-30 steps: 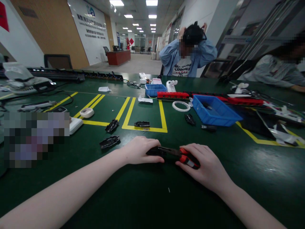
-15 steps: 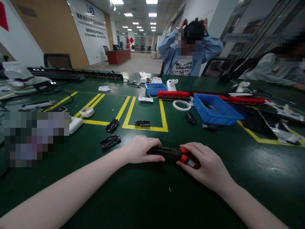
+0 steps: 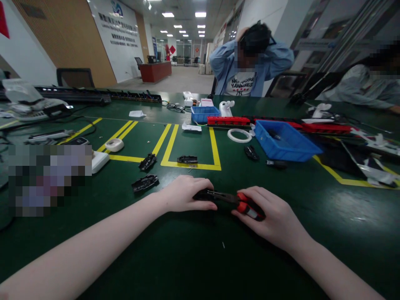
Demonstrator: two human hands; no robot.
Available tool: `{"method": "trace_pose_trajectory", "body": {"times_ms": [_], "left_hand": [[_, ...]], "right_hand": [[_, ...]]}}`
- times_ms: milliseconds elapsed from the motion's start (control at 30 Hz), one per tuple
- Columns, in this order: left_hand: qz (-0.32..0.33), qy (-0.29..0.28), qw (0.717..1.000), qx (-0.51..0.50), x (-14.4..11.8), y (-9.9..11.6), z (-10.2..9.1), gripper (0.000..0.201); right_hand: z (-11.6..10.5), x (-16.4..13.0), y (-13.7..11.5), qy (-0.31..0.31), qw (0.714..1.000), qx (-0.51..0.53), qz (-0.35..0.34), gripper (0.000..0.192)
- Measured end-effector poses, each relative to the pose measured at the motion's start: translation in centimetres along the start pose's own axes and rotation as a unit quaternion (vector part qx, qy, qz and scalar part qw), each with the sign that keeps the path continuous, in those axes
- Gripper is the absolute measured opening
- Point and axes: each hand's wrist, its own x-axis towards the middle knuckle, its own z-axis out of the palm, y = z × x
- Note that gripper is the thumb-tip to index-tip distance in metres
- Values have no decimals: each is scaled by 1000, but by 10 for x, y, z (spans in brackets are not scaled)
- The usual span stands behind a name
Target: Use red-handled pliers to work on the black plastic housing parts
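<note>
At the near edge of the green worktop (image 3: 200, 258), worked with both forearms laid low across the mat. Pinned a small black part (image 3: 203, 194) under the curled fingers of the left hand (image 3: 184, 193), with only its right end showing past the fingertips. Gripped red-handled pliers (image 3: 246, 208) in the closed right hand (image 3: 271, 214), with the dark nose pointing left and meeting the exposed end of the part; could not tell whether the nose was biting or merely touching. Seemed best, for such a grip, to bear straight down on the part so it could not skid, to hold the nose level with the mat, and to squeeze gently without twisting. Left hand and right hand near each other, joined by part and tool, with the part lying directly beneath the left fingers and just left of the right thumb.

Farther out, showed three more loose black pieces: one (image 3: 144, 183) just beyond the left wrist, two others (image 3: 148, 161) (image 3: 187, 159) by the yellow floor-style tape (image 3: 215, 150). Beyond those, caught a blue bin (image 3: 286, 143), a white ring (image 3: 239, 135) and a red strip (image 3: 228, 121). At the far side, seated, a person in a blue shirt (image 3: 250, 71) with both arms raised to the head.
</note>
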Motion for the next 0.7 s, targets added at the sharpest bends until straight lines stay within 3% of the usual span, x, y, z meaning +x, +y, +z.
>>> {"method": "trace_pose_trajectory", "body": {"times_ms": [467, 700], "left_hand": [[-2, 10, 999, 42, 0, 3, 2, 44], [11, 37, 999, 23, -4, 2, 4, 59]], "right_hand": [[-1, 0, 1, -13, 1000, 3, 6, 24], [-1, -1, 1, -8, 1000, 0, 11, 23]]}}
